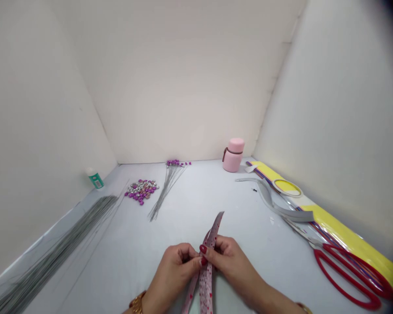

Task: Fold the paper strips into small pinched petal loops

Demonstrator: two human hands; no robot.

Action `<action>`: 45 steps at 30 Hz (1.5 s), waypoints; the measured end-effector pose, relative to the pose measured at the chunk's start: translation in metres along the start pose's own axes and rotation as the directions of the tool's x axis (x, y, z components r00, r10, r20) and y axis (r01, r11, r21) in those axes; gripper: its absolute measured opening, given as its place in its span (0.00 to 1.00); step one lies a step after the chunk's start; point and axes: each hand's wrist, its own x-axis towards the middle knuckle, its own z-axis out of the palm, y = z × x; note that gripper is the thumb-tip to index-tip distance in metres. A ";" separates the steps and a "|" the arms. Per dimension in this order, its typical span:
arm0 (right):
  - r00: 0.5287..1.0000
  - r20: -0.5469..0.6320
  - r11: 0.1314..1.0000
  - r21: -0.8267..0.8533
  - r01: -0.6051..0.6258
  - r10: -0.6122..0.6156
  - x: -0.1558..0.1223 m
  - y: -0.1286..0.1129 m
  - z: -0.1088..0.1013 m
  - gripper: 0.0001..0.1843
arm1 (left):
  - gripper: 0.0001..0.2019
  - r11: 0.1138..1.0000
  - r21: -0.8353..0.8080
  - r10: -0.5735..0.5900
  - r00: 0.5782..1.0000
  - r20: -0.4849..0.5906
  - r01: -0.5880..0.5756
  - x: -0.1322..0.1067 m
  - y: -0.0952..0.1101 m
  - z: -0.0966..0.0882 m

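Observation:
A pink ribbon strip (215,226) printed with small red hearts runs from the bottom edge up between my hands. My left hand (175,268) pinches it from the left, fingers closed. My right hand (231,259) grips the same strip from the right, thumb pressed on its face. One end of the ribbon sticks up past my fingers, tilted toward the right. Both hands hover low over the white table (124,248), near its front edge.
Red-handled scissors (343,270) lie at the right beside yellow sheets (347,235), a tape ring (286,187) and grey strips (275,203). A pink jar (233,155) stands at the back. Purple beads (141,190), bead-tipped wires (167,185), a wire bundle (52,253) and a glue bottle (94,178) occupy the left.

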 end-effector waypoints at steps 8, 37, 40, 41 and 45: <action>0.997 0.016 0.962 0.259 -0.083 0.082 0.007 -0.001 -0.012 0.12 | 0.14 0.989 -0.145 0.014 0.999 -0.038 -0.019 -0.003 0.012 -0.006; 0.853 0.355 0.187 -0.875 0.447 -0.382 0.008 -0.009 -0.033 0.12 | 0.21 0.979 -0.123 -0.149 0.983 0.103 0.161 -0.005 0.016 -0.010; 0.898 0.226 0.253 -0.908 0.335 -0.378 0.011 -0.008 -0.044 0.15 | 0.23 0.989 0.094 -0.120 0.991 0.057 0.114 0.000 0.019 -0.025; 0.904 0.185 0.263 -0.917 0.300 -0.386 0.011 -0.008 -0.046 0.16 | 0.23 0.976 0.204 -0.079 0.997 -0.014 0.080 0.002 0.019 -0.031; 0.923 0.118 0.279 -0.932 0.230 -0.367 0.011 -0.007 -0.045 0.15 | 0.12 0.756 0.634 0.416 0.866 -0.278 -0.160 0.005 0.017 -0.047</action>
